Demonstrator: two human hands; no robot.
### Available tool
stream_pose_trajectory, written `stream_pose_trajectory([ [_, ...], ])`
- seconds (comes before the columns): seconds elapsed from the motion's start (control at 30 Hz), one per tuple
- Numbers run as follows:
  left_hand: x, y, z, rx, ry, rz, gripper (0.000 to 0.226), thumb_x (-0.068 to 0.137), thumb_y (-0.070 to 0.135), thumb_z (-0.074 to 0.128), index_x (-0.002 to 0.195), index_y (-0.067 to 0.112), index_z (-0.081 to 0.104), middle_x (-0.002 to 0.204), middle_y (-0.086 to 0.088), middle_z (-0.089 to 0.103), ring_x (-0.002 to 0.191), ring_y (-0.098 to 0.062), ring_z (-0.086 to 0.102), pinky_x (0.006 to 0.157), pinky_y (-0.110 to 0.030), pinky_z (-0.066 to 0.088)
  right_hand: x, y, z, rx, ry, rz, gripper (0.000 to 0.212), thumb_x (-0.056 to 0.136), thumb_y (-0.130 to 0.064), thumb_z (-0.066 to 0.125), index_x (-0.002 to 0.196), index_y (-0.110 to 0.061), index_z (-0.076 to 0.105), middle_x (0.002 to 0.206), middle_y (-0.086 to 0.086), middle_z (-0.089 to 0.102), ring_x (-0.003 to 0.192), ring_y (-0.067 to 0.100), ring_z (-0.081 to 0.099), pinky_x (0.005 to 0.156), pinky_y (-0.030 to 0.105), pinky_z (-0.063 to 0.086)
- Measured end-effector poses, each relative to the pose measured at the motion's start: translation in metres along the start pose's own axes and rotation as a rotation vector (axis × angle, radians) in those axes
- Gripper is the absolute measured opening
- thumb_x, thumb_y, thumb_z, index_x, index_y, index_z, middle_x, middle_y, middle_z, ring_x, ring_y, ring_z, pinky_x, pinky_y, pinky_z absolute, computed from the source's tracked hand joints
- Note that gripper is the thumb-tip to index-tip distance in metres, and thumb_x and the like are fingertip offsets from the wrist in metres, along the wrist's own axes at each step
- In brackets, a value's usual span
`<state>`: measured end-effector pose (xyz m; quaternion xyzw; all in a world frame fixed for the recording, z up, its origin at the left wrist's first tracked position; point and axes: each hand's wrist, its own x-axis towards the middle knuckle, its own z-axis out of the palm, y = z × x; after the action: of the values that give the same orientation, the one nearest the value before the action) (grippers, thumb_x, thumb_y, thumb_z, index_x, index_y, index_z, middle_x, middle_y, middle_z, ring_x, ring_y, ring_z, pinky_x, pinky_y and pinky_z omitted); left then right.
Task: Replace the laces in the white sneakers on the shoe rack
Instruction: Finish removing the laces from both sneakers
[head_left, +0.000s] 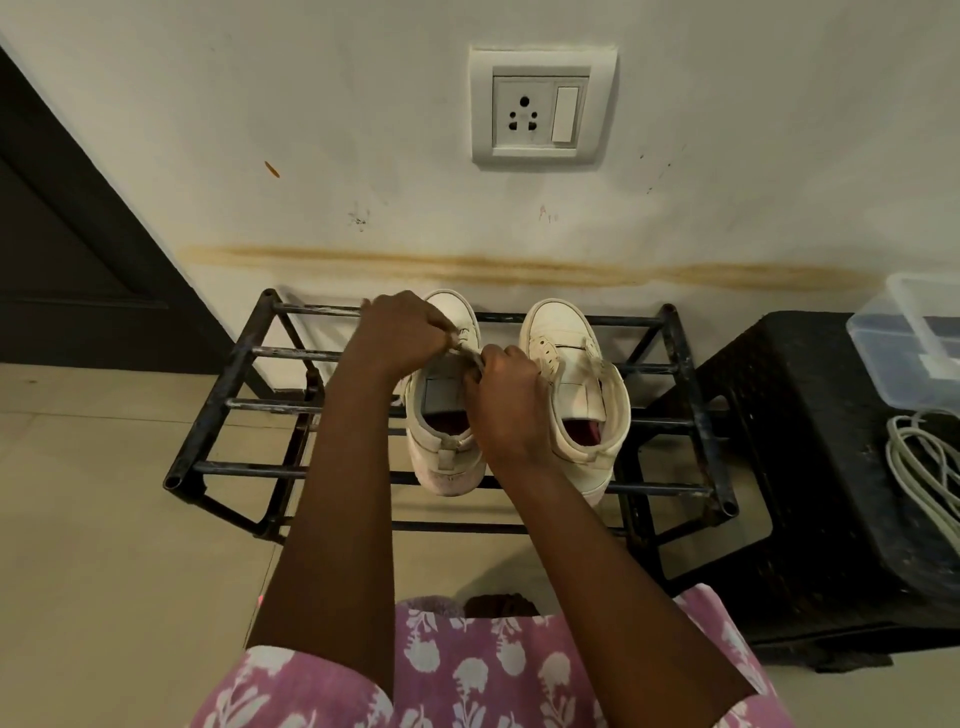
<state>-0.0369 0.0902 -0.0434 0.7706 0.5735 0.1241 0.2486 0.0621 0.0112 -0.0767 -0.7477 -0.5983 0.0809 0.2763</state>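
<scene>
Left hand (399, 328) and right hand (508, 402) pinch 1 lace (467, 355) over 2 sneakers (563, 332) on 1 rack (244, 404).

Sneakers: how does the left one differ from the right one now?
The left hand and right hand pinch a lace over the left sneaker; the right sneaker is untouched. The left sneaker's heel looks grubbier than the right sneaker's. Both are white, toes toward the wall, on the rack.

Garment (483, 675): pink-mauve cloth, white flower and leaf print. Short sleeve (291, 686) on left arm, same print. Forearms bare.
</scene>
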Motion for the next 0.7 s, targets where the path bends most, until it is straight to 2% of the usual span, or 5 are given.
stream_pose_trajectory([
  [0.1,0.001,0.002,0.004,0.050,-0.002,0.007,0.020,0.081,0.017,0.065,0.096,0.010,0.076,0.102,-0.012,0.071,0.102,-0.027,0.061,0.092,-0.033,0.046,0.000,0.000,-0.001,0.003,-0.014,-0.002,0.024,0.096,-0.013,0.048,0.111,0.000,0.063,0.105,0.018,0.063,0.091,0.029,0.063,0.068,0.025,0.037],
  [0.33,-0.002,-0.001,0.002,-0.034,0.089,0.002,0.018,0.079,0.015,0.069,0.092,0.004,0.075,0.091,-0.012,0.072,0.086,-0.021,0.062,0.072,-0.024,0.040,0.000,-0.001,0.000,-0.030,-0.022,0.009,0.026,0.098,-0.016,0.045,0.115,-0.003,0.060,0.109,0.014,0.062,0.094,0.027,0.062,0.075,0.029,0.046],
  [0.47,-0.004,-0.011,0.002,-0.253,0.095,-0.074,0.015,0.081,0.010,0.064,0.086,-0.002,0.072,0.082,-0.016,0.068,0.076,-0.024,0.061,0.075,-0.037,0.055,-0.001,-0.002,-0.001,-0.013,-0.018,0.018,0.024,0.096,-0.013,0.048,0.112,-0.001,0.062,0.106,0.017,0.063,0.091,0.029,0.063,0.069,0.026,0.040],
  [0.57,-0.009,-0.017,-0.001,-0.402,0.089,-0.152,0.014,0.088,0.008,0.055,0.078,0.004,0.064,0.076,-0.008,0.065,0.070,-0.015,0.062,0.061,-0.028,0.055,-0.002,-0.002,-0.002,-0.023,-0.017,0.019,0.026,0.097,-0.017,0.049,0.114,-0.003,0.062,0.108,0.014,0.063,0.093,0.027,0.063,0.068,0.022,0.032],
  [0.7,-0.011,-0.029,-0.004,-0.583,0.143,-0.247,0.013,0.093,0.005,0.045,0.083,0.006,0.053,0.084,-0.010,0.062,0.077,-0.018,0.064,0.071,-0.037,0.055,-0.002,-0.002,-0.002,-0.006,-0.011,0.019,0.027,0.096,-0.019,0.051,0.114,-0.002,0.062,0.108,0.016,0.063,0.093,0.028,0.063,0.068,0.023,0.034],
])
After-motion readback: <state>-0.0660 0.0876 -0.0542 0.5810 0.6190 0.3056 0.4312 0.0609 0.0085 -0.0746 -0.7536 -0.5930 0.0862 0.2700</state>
